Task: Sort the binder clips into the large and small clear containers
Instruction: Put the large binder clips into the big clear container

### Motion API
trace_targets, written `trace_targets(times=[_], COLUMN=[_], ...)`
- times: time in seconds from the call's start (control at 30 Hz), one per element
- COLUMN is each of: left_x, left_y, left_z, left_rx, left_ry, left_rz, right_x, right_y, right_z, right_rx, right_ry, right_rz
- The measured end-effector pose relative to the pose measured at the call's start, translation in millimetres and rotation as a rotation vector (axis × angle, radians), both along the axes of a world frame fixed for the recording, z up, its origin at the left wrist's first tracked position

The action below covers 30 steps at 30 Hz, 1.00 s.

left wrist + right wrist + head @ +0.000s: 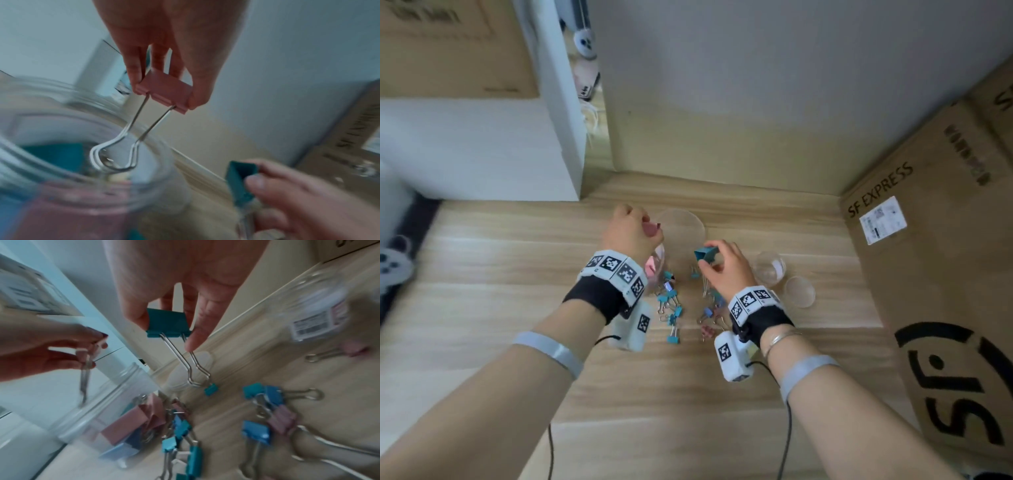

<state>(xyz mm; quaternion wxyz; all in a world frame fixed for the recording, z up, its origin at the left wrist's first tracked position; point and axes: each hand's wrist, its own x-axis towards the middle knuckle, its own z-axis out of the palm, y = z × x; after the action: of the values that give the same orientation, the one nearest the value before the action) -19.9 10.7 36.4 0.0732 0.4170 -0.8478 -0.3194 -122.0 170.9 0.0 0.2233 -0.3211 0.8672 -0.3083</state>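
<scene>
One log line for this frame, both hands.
left hand: pinches pink binder clip over large clear container | right hand: pinches teal binder clip | small clips: unsorted

The left hand (631,230) holds a clip (164,91) above the big jar (107,404). The right hand (724,265) holds another clip (167,322) just beside it. Loose clips (671,308) lie below both hands. The small jar (768,267) sits right of the right hand.

Hands (674,246) pinching pink (652,229), teal clips (705,255)
</scene>
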Motion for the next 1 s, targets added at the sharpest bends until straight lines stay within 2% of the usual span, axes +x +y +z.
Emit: trace_targets(times=[0.13, 0.27, 0.37, 0.47, 0.53, 0.63, 0.87, 1.0], left_x=[10, 15, 21, 30, 34, 39, 42, 42], left_y=[-18, -16, -18, -26, -32, -39, -40, -38], left_z=[-16, -34, -37, -36, -38, -41, -39, -37], left_rx=[-0.051, -0.034, -0.103, -0.157, -0.079, 0.078, 0.137, 0.145], left_ry=[-0.072, -0.203, -0.14, -0.04, -0.077, -0.17, -0.144, -0.097], left_rz=[0.023, -0.1, -0.103, 0.049, 0.094, 0.074, 0.125, 0.139], right_x=[9, 12, 16, 24, 30, 39, 50, 49], right_y=[-26, -51, -72, -93, -103, -115, -121, -118], right_z=[7, 18, 26, 27, 22, 9, -2, -8], right_rx=[-0.071, -0.146, -0.156, -0.089, -0.038, 0.012, -0.083, 0.12], right_ry=[0.004, -0.013, 0.007, 0.087, 0.126, 0.25, 0.271, 0.319], right_rz=[0.03, 0.029, 0.093, 0.196, 0.255, 0.298, 0.226, 0.292])
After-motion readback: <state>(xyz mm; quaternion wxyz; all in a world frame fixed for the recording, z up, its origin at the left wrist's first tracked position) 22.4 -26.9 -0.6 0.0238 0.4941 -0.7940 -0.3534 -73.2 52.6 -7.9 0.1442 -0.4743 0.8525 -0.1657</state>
